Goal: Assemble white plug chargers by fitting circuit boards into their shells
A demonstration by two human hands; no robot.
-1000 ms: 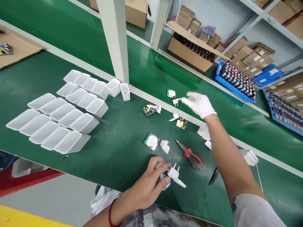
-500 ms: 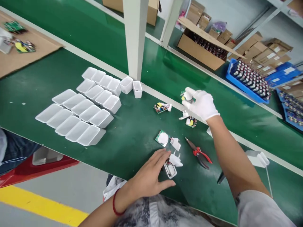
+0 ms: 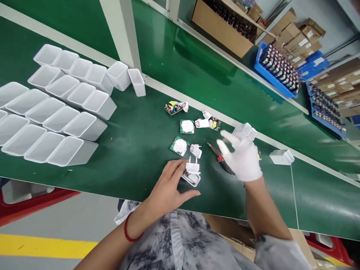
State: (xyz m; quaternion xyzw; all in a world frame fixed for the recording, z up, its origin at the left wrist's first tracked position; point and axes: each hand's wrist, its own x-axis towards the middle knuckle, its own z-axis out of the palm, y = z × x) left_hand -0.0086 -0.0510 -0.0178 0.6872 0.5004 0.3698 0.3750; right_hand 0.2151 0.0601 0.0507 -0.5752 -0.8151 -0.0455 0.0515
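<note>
My bare left hand (image 3: 172, 186) rests near the front edge, fingers apart, its fingertips beside an open white case with wires inside (image 3: 192, 177). A white plug piece (image 3: 192, 166) stands against that case. My right hand (image 3: 239, 153), in a white glove, hovers with fingers spread and nothing in them, over red-handled pliers (image 3: 224, 162). Between the hands and the far rail lie circuit boards with white pads (image 3: 180, 146) (image 3: 187, 126), each wired to a white plug piece. Farther back are a board with a yellow part (image 3: 173, 107) and another (image 3: 215, 123).
Rows of white plastic cases (image 3: 67, 150) fill the left of the green table. A post (image 3: 120, 33) rises behind them. More white cases (image 3: 282, 157) lie at the right. Beyond the rail are a blue tray of parts (image 3: 264, 75) and a cardboard box (image 3: 222, 28).
The board my right hand held now lies on the table in line with the others. That hand has come back toward me, open, over the pliers. The view has shifted right.
</note>
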